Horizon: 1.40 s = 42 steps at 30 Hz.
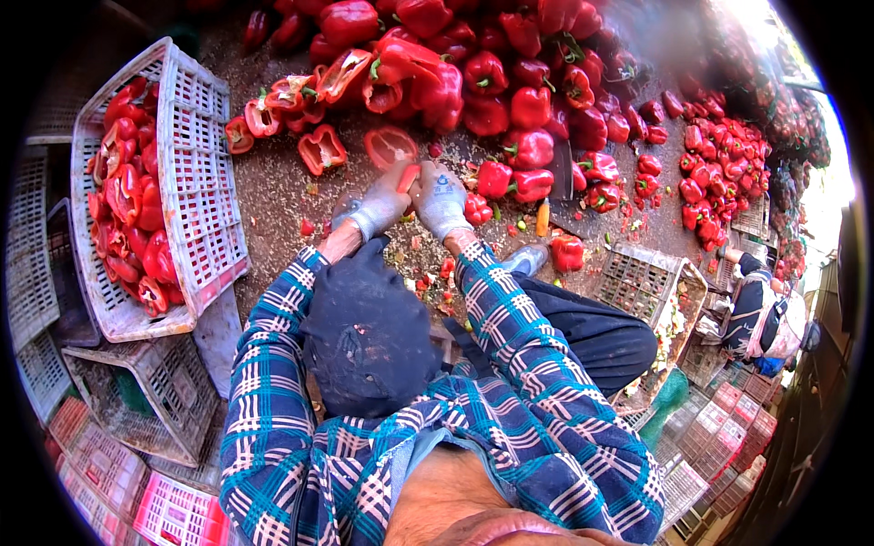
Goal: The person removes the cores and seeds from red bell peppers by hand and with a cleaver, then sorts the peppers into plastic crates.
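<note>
My left hand (381, 202), in a pale grey work glove, is closed around a red bell pepper piece (408, 178). Close beside it, my right hand (442, 198) wears a similar glove, its fingers curled; what they grip, if anything, is hidden. Just beyond both hands is a hollow pepper half (391, 147), slightly blurred. Another cut half (321, 149) lies to its left, cut side up. Several opened peppers (341, 76) are heaped farther off, in front of whole red bell peppers (531, 107).
At the left, a tilted white crate (202, 155) holds cut peppers. A crate with pale scraps (642, 264) stands right of my knee. Seeds and scraps litter the floor (273, 196). More peppers (724, 168) lie far right, near another person (765, 309). Stacked crates (105, 455) fill the lower left.
</note>
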### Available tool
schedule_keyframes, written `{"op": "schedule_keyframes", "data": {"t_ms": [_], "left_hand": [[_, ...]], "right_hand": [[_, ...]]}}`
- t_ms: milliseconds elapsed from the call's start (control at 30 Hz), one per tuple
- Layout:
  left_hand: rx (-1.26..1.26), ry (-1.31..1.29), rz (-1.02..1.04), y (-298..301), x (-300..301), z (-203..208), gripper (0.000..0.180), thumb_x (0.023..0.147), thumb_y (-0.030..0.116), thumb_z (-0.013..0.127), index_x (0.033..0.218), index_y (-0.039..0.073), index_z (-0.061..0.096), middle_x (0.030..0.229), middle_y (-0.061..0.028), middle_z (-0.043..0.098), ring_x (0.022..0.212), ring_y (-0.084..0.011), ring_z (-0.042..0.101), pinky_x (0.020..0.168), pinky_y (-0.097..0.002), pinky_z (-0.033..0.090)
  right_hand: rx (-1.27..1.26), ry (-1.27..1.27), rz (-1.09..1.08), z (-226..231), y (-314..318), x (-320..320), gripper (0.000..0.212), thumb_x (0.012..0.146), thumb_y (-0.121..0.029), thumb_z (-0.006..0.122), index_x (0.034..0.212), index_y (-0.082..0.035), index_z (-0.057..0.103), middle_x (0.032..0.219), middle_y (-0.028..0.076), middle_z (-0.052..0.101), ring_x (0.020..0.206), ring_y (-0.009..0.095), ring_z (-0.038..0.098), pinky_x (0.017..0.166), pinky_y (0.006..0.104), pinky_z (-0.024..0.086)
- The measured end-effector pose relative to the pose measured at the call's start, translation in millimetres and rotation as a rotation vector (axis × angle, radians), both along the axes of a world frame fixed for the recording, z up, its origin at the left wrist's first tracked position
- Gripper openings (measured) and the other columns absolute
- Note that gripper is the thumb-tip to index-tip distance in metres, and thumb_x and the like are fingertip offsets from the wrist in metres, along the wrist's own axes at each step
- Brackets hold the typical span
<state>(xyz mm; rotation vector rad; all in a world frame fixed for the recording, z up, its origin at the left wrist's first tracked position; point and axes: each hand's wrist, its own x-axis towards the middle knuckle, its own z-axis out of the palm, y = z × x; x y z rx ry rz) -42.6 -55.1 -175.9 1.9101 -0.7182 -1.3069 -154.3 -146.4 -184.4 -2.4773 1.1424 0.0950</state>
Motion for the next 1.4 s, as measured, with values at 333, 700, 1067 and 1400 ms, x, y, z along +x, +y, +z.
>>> {"op": "schedule_keyframes", "data": {"t_ms": [333,700,1067,1400], "left_hand": [[-0.144,0.562,0.157,17.3,8.0,-9.8,0.054,0.085,0.000,0.059,0.138,0.010,0.054,0.120,-0.0082,0.064,0.098,-0.0154,0.062,0.076,-0.0279,0.052],[-0.156,0.864,0.423,37.8,20.1,-12.3,0.065,0.085,-0.006,0.057,0.147,0.007,0.042,0.130,-0.0115,0.062,0.105,-0.0198,0.067,0.083,-0.0312,0.058],[-0.338,0.660,0.596,83.0,29.0,-95.0,0.052,0.093,0.002,0.057,0.143,-0.002,0.045,0.131,-0.0124,0.060,0.119,-0.0194,0.060,0.101,-0.0300,0.049],[-0.213,0.587,0.786,56.8,30.1,-95.9,0.053,0.087,-0.002,0.058,0.140,0.002,0.049,0.125,-0.0118,0.063,0.106,-0.0223,0.066,0.088,-0.0337,0.056]], "right_hand": [[0.151,-0.111,0.235,11.2,-23.0,-16.7,0.029,0.090,-0.033,0.063,0.098,-0.005,0.064,0.094,0.021,0.068,0.092,0.039,0.066,0.079,0.0499,0.053],[0.897,-0.693,-0.684,-45.3,-32.5,-12.6,0.024,0.093,-0.020,0.060,0.107,-0.001,0.067,0.085,0.008,0.071,0.071,0.015,0.066,0.063,0.0299,0.055],[-0.032,0.166,0.495,-51.6,-33.9,45.3,0.029,0.094,-0.011,0.050,0.122,-0.015,0.055,0.092,0.014,0.073,0.082,0.033,0.073,0.064,0.0468,0.056],[-0.104,0.147,0.802,-72.0,-59.5,31.0,0.014,0.093,-0.014,0.053,0.099,-0.010,0.065,0.084,0.015,0.073,0.077,0.033,0.073,0.058,0.0466,0.056]]}}
